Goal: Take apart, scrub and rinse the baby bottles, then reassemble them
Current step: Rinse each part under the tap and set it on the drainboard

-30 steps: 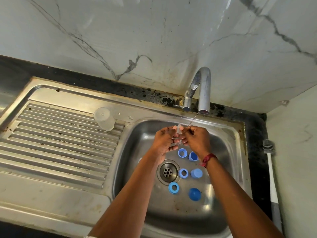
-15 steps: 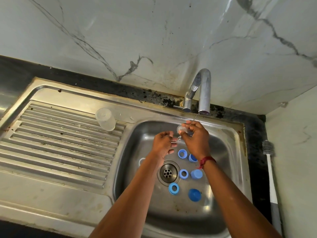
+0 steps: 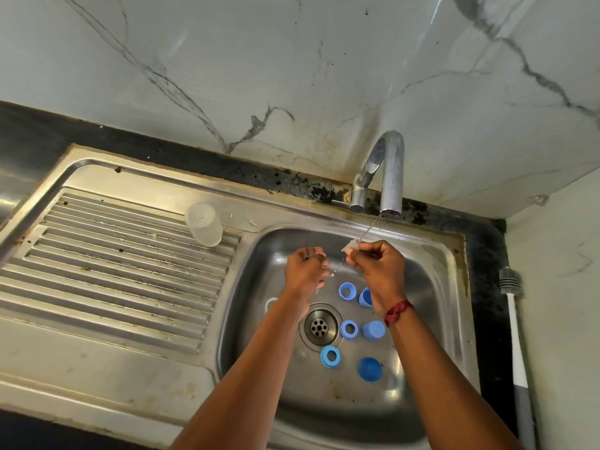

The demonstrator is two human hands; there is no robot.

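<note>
**Steel sink under a marbled wall, both hands at the tap**

Marbled wall [image 3: 292, 76] behind, black counter [image 3: 487, 254] along the back and right side, steel sink [image 3: 456, 287] set into it: ribbed drainboard [image 3: 113, 271] on the left, basin on the right. Widest open stretch of basin floor along the near wall. Drainboard ribs taken up only at the back corner, by a clear bottle body [image 3: 204, 224] standing on end just beside the basin rim.

Both hands over the back half of the basin, beneath the tap [image 3: 388, 170], near each other but apart. Right hand [image 3: 378, 264] clenched, thumb and fingers pinching a small clear bottle part [image 3: 350, 246] under the thin slanted water stream [image 3: 370, 227], held above the basin floor. Too small and see-through to give its long axis or facing. Left hand [image 3: 305, 271] with fingers curled inward, something clear at the fingertips, impossible to say whether gripped. Red thread [image 3: 397, 311] round the right wrist.

Right of the drain [image 3: 319, 327], on the basin floor: far ring [image 3: 347, 291], middle ring [image 3: 349, 329] and near ring [image 3: 330, 356], all blue, lying flat, holes up. Beside them middle cap [image 3: 373, 329] and near cap [image 3: 369, 369], with far cap [image 3: 366, 297] half hidden behind the right wrist. Pale ring [image 3: 270, 303] left of the drain, mostly covered by the left forearm.

Bottle brush [image 3: 516, 336] on the right counter, long axis running from wall to near edge, bristle head at the wall end, handle end cut off by the frame
</note>
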